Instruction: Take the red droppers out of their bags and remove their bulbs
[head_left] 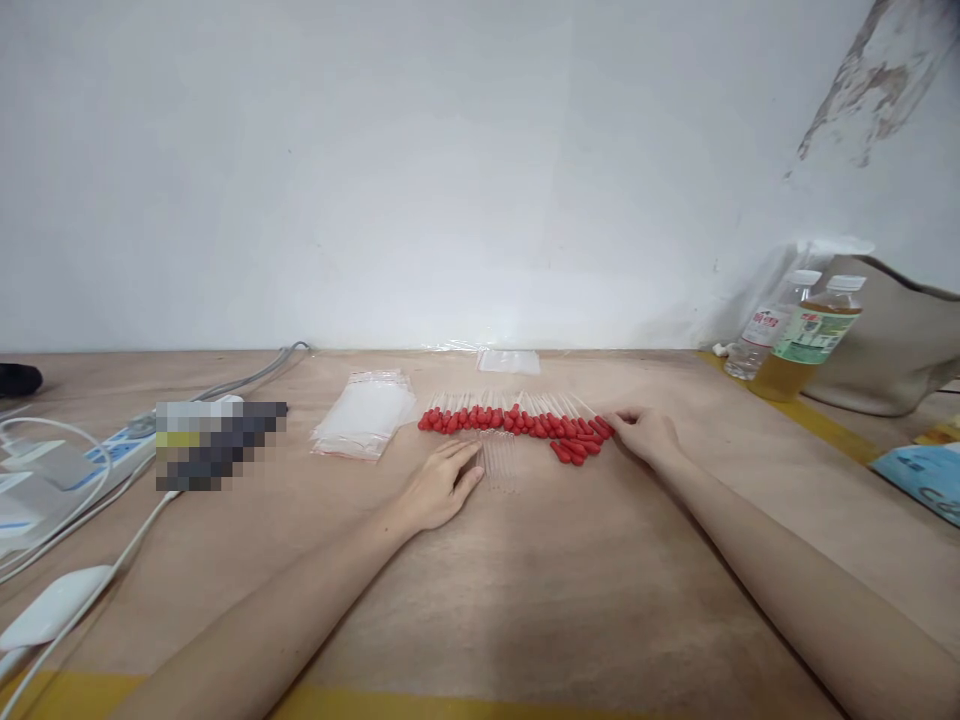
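Note:
A long row of droppers with red rubber bulbs lies across the table, their thin pale stems pointing to the wall. Several loose red bulbs sit in front of the row's right end. My left hand rests on the table with fingers stretched and thumb apart. Its fingertips are beside a bunch of thin clear tubes, perhaps touching their left edge. At the right end of the row, my right hand has its thumb and forefinger closed at the outermost red bulb.
A stack of clear zip bags lies left of the row, and another small bag by the wall. A power strip with cables is far left. Two bottles and a grey bag stand at right, near a blue packet.

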